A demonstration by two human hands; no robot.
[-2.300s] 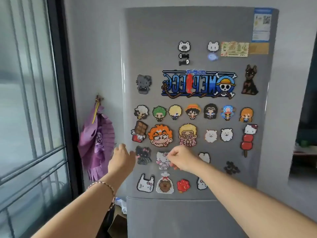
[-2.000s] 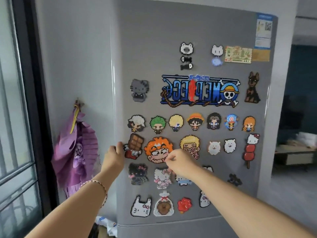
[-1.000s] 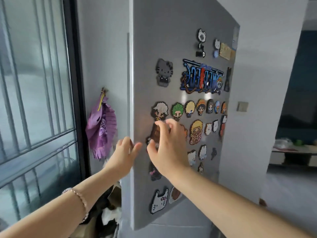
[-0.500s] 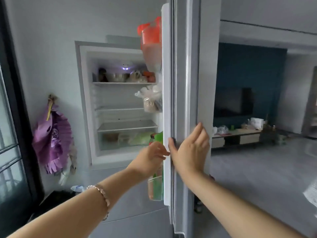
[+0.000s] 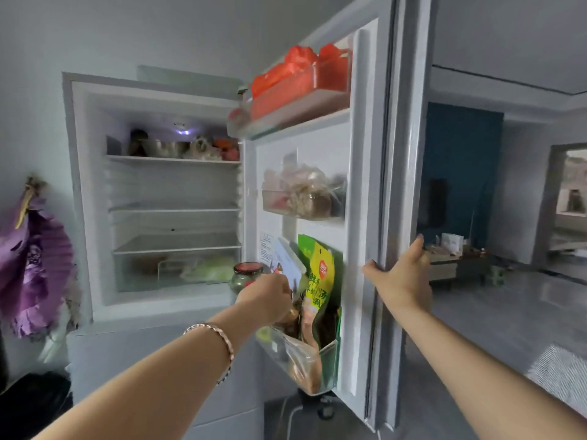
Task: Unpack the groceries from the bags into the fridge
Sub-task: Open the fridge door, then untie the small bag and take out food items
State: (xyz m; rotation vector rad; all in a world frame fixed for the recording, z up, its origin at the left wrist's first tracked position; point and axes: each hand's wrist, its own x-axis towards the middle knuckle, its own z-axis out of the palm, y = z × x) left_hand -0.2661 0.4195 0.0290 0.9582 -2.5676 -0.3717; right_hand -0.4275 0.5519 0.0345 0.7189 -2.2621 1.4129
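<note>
The fridge [image 5: 95, 198] stands open, with its door [image 5: 365, 154] swung out to the right. My right hand [image 5: 400, 277] grips the door's outer edge at mid height. My left hand [image 5: 266, 300], fingers loosely curled, hovers in front of the lower door bin [image 5: 317, 369] and holds nothing that I can see. That bin holds a green and yellow pouch [image 5: 320, 274] and other packets. A red-lidded jar [image 5: 246, 274] shows just behind my left hand. Inside, the middle shelves [image 5: 174, 246] are bare. No grocery bags are clearly in view.
A red bag [image 5: 298, 77] fills the top door bin and a clear bag of food [image 5: 305, 198] the middle one. Bowls [image 5: 162, 147] sit on the top shelf, greens [image 5: 206, 271] in the crisper. A purple fan [image 5: 31, 265] hangs left; something dark [image 5: 31, 404] lies below it.
The door, shut at first, has swung wide open to the right. My right hand moved from its front to its outer edge. My left hand came off the door edge.
</note>
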